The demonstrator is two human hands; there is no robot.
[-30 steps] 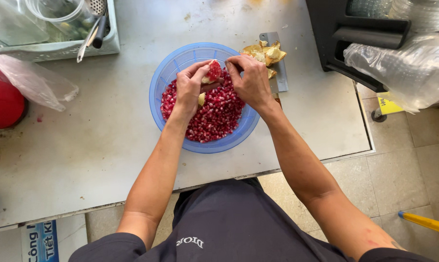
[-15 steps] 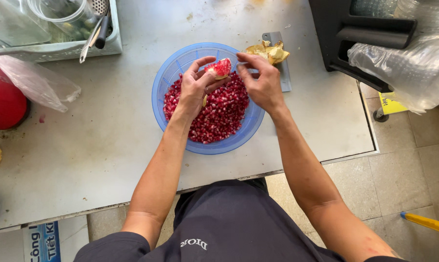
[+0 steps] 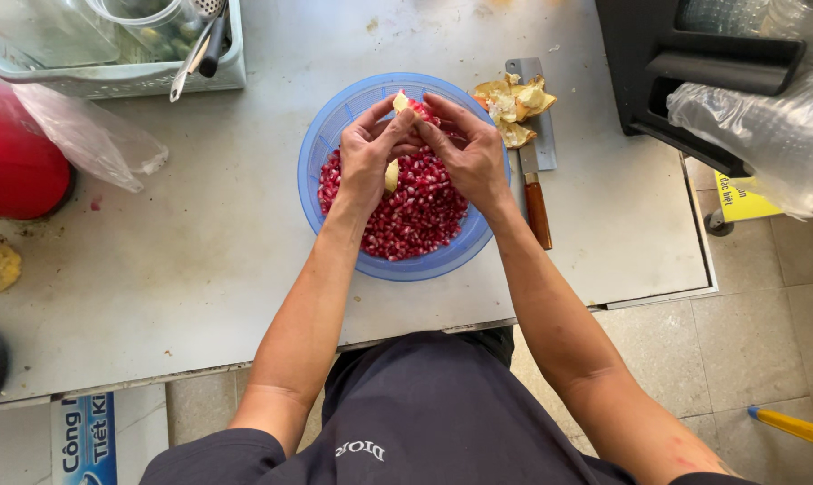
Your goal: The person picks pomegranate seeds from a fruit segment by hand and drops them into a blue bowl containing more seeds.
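**Pomegranate piece held over a blue colander of seeds**

Pomegranate piece (image 3: 406,105) — a small chunk with pale yellow rind and glossy red seeds — is pinched between both hands above the far rim of a round blue plastic colander (image 3: 335,126). The left hand (image 3: 371,153) curls closed around the chunk, thumb and fingers gripping it, with a sliver of pale rind showing under the palm. The right hand (image 3: 465,153) is also closed on it, fingertips pressed to the top of the fruit from the other side. The two hands touch at the fingertips.

Below them the colander, with its finely slotted wall, is filled with a heap of loose seeds (image 3: 415,220) — small, wet-looking, deep red beads.

Just beside the colander on the right lies a cleaver (image 3: 532,153) with a flat grey blade and a brown wooden handle; torn yellow peel scraps (image 3: 514,103) sit piled on the blade. Everything rests on a dull, scuffed metal table (image 3: 200,260). At the far left corner stands a grey plastic tray (image 3: 128,76) holding clear containers, with a crumpled clear plastic bag (image 3: 88,135) and a smooth red rounded object (image 3: 11,166) near it.
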